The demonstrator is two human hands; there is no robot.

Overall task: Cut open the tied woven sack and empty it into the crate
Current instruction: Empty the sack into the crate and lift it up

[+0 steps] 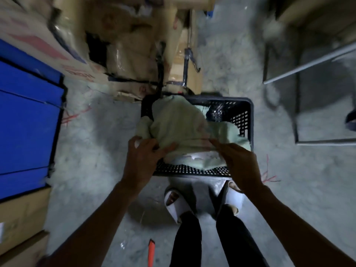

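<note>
A: Looking down: one woven sack, pale green, slumped across the black perforated crate, bulk toward its far-left corner, some of it over the left rim.

B: Hands?

A: Two. Left hand pinches a fold near the crate's near-left corner, thumb out along the cloth. Right hand grips the sack's near edge w/ curled fingers, by the near-right corner. Frame's blurry, so can't tell exactly how tight.

B: Emptied yet?

A: Prob. mid-tipping. Can't tell sack from contents; some pale stuff sits inside by the right wall.

B: Risks?

A: Sack overhangs the left rim, so if its mouth points that way, contents spill on the floor. Also a weak pinch could slip & drop the whole sack in. Feet close under the near rim.

B: Other counts?

A: One crate, one red-handled tool on the floor behind, prob. the cutter. Cardboard boxes stacked beyond.
</note>
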